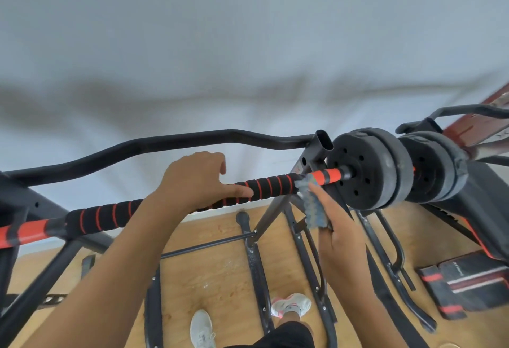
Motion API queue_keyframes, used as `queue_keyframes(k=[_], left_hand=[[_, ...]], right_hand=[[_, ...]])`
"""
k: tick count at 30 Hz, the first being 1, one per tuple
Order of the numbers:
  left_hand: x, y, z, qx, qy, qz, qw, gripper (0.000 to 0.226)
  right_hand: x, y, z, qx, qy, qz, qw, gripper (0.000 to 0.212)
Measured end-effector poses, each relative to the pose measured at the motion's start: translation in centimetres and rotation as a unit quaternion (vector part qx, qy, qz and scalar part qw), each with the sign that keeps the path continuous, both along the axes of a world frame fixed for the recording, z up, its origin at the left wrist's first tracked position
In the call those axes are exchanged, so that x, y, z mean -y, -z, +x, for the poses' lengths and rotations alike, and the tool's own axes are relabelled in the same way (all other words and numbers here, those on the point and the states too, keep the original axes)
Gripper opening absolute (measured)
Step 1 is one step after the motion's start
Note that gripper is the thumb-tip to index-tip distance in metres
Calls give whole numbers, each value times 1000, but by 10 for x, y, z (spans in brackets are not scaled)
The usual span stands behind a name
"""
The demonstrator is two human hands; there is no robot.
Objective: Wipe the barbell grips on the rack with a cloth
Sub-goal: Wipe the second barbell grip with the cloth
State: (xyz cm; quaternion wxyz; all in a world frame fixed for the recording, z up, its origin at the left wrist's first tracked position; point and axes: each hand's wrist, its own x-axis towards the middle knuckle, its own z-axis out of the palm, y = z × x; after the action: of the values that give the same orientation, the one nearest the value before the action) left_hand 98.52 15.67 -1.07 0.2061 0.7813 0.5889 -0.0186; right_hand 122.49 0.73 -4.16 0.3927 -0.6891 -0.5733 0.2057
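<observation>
From the head camera, the left hand (192, 179) rests loose-fingered on the racked barbell's (176, 204) likely spongy foam grip while the right hand (340, 237) pinches a limp cloth (312, 204) against its end beside the weight plates (369, 168).

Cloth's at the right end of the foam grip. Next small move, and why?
Probably slide the cloth leftward along the foam grip. The right hand holds it against the grip's right end, beside the orange section; the left hand rests on the bar mid-grip and should shift left to clear the path.
</observation>
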Motion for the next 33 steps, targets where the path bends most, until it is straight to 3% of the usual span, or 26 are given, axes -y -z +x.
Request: queue_keyframes(k=[2,4,6,9,11,13,15,19,22,25,29,31,33], left_hand=[[-10,4,26,102,34,-45,993,62],[-13,11,51,143,68,-80,984,57],[-7,25,71,105,96,-85,986,56],[4,44,81,-24,123,29,992,44],[9,47,78,-25,113,82,990,40],[13,49,76,-20,116,106,987,40],[19,50,77,-21,121,138,983,38],[27,57,79,-22,127,198,972,30],[32,67,79,-19,126,240,962,27],[39,81,81,4,124,311,942,24],[54,84,83,31,118,344,931,15],[63,82,85,50,108,322,939,24],[70,81,85,59,102,297,948,39]], right_hand=[[-23,-14,1,63,-9,35,997,55],[-49,-15,0,118,-29,22,992,58],[-68,-3,0,178,-56,-13,982,56],[-74,16,7,249,-111,-10,962,35],[-74,20,20,288,-126,-1,949,36],[-75,22,42,331,-109,1,937,49],[-79,21,69,356,-83,-56,929,52],[-95,24,97,343,-38,-149,927,48],[-86,21,65,291,-2,-114,950,43],[-70,17,20,195,-72,-54,977,40],[-64,19,39,284,-118,-22,951,42],[-65,18,67,332,-60,-20,941,31],[-72,12,81,345,-18,-90,934,24]])
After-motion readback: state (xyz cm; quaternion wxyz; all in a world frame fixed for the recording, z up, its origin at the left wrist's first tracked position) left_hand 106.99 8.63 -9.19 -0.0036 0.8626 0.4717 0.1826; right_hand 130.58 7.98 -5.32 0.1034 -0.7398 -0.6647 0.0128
